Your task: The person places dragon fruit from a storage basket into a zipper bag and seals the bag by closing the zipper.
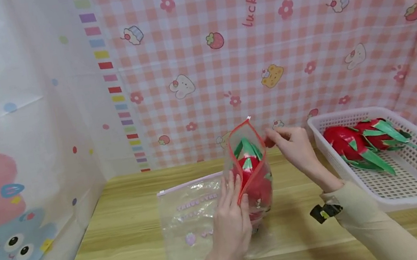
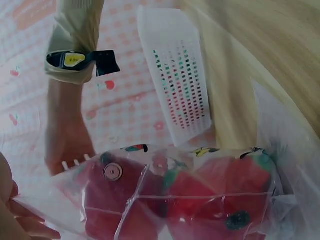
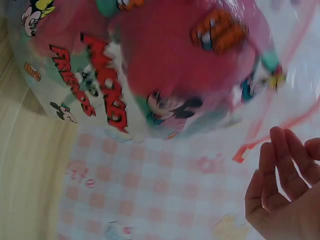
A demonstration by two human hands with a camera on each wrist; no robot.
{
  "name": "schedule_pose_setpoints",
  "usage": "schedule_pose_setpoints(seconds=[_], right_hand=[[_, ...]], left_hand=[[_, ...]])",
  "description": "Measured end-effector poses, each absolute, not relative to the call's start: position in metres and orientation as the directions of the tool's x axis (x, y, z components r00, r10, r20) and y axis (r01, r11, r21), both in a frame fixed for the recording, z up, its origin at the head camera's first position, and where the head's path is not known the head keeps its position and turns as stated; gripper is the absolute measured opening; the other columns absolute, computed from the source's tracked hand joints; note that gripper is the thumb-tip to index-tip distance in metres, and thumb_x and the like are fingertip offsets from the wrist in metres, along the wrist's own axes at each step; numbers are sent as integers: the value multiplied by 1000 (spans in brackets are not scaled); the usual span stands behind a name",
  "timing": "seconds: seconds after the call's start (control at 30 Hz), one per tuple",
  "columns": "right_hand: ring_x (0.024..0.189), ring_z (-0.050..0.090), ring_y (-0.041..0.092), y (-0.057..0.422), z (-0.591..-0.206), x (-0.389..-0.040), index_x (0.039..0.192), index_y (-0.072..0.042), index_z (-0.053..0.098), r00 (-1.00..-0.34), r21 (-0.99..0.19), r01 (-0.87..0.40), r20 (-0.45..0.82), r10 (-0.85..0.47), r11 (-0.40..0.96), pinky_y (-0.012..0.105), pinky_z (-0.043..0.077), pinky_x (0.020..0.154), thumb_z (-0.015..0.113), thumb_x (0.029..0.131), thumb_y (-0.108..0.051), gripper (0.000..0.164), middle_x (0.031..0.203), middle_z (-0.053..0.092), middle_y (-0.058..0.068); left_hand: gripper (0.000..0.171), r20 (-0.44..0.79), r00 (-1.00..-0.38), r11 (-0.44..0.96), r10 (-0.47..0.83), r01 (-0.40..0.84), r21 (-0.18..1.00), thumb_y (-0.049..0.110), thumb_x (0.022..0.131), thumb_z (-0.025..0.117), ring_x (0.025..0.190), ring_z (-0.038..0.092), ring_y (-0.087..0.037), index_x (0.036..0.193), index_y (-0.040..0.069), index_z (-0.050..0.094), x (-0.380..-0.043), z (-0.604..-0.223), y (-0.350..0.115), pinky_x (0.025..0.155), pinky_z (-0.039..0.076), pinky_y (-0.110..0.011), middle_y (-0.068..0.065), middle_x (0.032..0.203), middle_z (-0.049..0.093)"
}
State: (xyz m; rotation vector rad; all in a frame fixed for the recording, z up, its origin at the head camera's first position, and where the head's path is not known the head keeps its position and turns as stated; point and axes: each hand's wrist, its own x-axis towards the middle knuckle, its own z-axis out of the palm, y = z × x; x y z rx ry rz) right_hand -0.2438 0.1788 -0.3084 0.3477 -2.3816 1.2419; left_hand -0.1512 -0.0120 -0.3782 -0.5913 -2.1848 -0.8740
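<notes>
In the middle of the head view a clear zip bag (image 1: 259,186) stands upright, its red-edged mouth spread apart. Red dragon fruits (image 1: 247,167) with green leaf tips fill it. My left hand (image 1: 230,223) lies along the bag's left side, fingers long against the film and thumb at the red rim, gripping the edge. At the right side of the mouth is my right hand (image 1: 294,145), fingertips close by the red zip edge. In the right wrist view its fingers (image 3: 282,165) are loosely bent, with a gap to the thumb. Cartoon prints cover the bag's outer side.
A flat clear bag (image 1: 173,228) with a lilac zip lies on the wooden table (image 1: 119,241), partly under my left arm. To the right stands a white plastic basket (image 1: 414,196) with more dragon fruits (image 1: 345,141). Printed cloth (image 1: 198,67) hangs behind the table.
</notes>
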Motion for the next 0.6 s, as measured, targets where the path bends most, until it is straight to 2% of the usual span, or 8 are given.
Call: schedule_pose_setpoints(seconds=[0.1, 0.2, 0.3, 0.37, 0.43, 0.5, 0.6], right_hand=[[104, 61, 26, 185, -313, -263, 119, -2, 62, -934, -809, -340, 351, -68, 479, 39, 51, 88, 45, 101, -29, 37, 117, 65, 18], [129, 45, 35, 188, -321, -286, 143, -3, 36, -958, -881, -278, 224, -180, 384, 52, 41, 103, 38, 103, -21, 44, 144, 45, 19], [140, 30, 39, 189, -330, -305, 151, -5, 16, -946, -934, -233, 152, -288, 271, 56, 30, 111, 33, 104, -17, 52, 156, 27, 17], [142, 26, 38, 188, -335, -314, 153, -8, 13, -936, -956, -209, 134, -326, 207, 55, 28, 113, 33, 104, -18, 53, 157, 23, 17], [141, 29, 37, 185, -338, -320, 152, -9, 17, -934, -967, -197, 135, -331, 162, 54, 28, 114, 35, 104, -20, 53, 154, 26, 19], [135, 36, 33, 182, -339, -324, 148, -9, 28, -941, -971, -193, 144, -306, 138, 52, 32, 112, 38, 103, -23, 48, 143, 39, 18], [117, 49, 20, 178, -338, -326, 128, -9, 49, -957, -975, -200, 173, -232, 100, 44, 37, 107, 43, 101, -25, 31, 117, 55, 4]], left_hand=[[38, 737, -665, 620, 119, 630, 468, 11, 97, 50, 129, 47, -40, 128, -9, 53, -153, -377, -15, 99, 45, -50, -24, 137, 51], [37, 745, -659, 568, 103, 654, 500, 8, 96, 50, 128, 49, -36, 128, -9, 53, -155, -377, -19, 100, 45, -48, -23, 135, 53], [35, 759, -642, 525, 108, 685, 505, 5, 95, 50, 125, 53, -35, 127, -9, 55, -156, -378, -22, 100, 45, -48, -22, 133, 56], [34, 765, -634, 506, 115, 700, 504, 4, 95, 50, 123, 54, -35, 126, -9, 56, -157, -379, -22, 99, 45, -49, -21, 132, 57], [34, 766, -632, 494, 117, 707, 507, 4, 95, 50, 122, 55, -35, 125, -9, 56, -158, -381, -23, 99, 46, -49, -21, 132, 57], [34, 767, -630, 482, 118, 712, 510, 4, 95, 50, 123, 55, -35, 125, -9, 56, -159, -381, -23, 99, 46, -48, -20, 132, 57], [33, 779, -618, 483, 106, 716, 503, 3, 96, 49, 120, 57, -32, 126, -9, 56, -161, -380, -25, 96, 49, -44, -21, 130, 58]])
